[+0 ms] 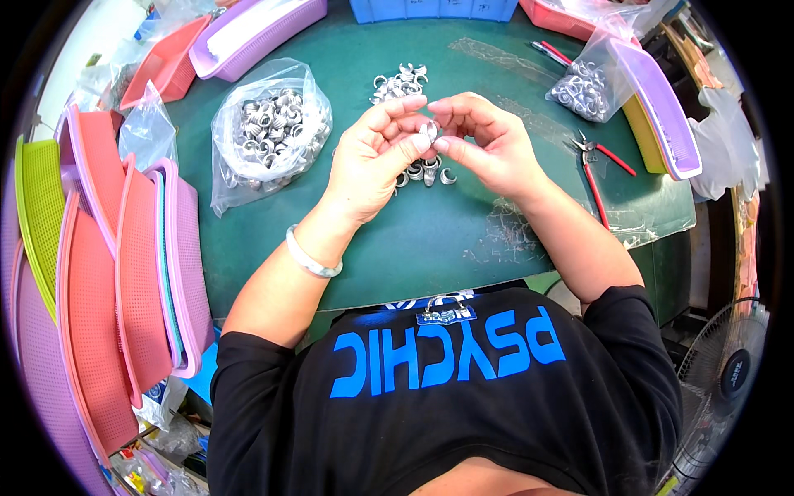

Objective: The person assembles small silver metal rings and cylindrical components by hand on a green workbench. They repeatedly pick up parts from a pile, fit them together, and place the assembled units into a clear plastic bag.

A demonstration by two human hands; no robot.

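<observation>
Above the green tabletop, my left hand (376,153) and my right hand (488,147) meet, fingertips close together. Between them is a small curved silver metal piece (431,131), pinched by the thumb and fingers of both hands and partly hidden by them. Just beyond my hands lies a loose pile of similar crescent-shaped metal pieces (400,81). Several more pieces (428,172) rest below my fingers, nearer to me. To the left of my left hand, an opened clear plastic bag (227,157) holds many ribbed, curved silver pieces.
Red-handled pliers (589,155) lie open at the right, near a purple basket (662,107) and a knotted bag of metal pieces (582,89). Stacked pink baskets (91,314) line the left side. A blue crate (434,10) stands at the far edge; a fan (728,372) is at lower right.
</observation>
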